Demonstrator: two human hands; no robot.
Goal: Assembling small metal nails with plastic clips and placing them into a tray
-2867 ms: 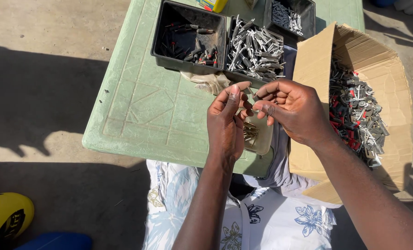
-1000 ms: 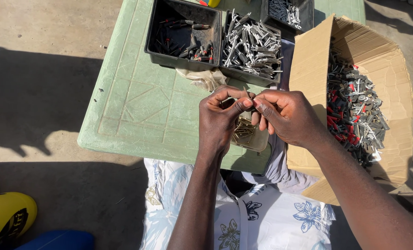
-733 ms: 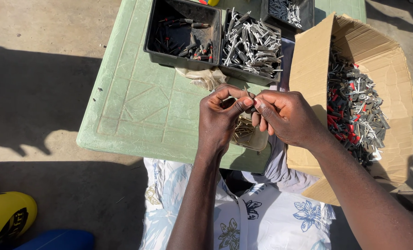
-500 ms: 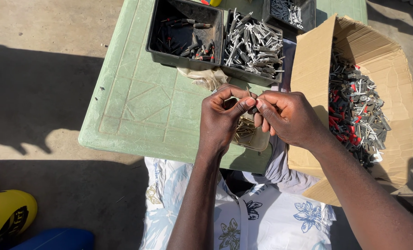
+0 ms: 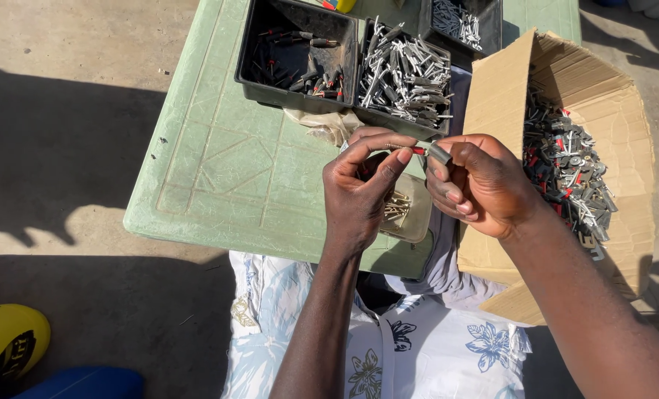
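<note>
Green plastic surface (image 5: 226, 177) is my landmark: above its near edge, my left hand (image 5: 359, 196) and right hand (image 5: 484, 185) meet. Fingers of both pinch a small red-and-metal part (image 5: 427, 151). A cardboard box (image 5: 610, 96) of similar parts sits right of the surface.

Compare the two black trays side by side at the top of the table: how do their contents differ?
The left black tray is sparsely filled with dark pieces with red tips, its floor showing. The right black tray is heaped with silvery metal pieces that hide its floor. Both are rectangular, touching, on the green table.
</note>
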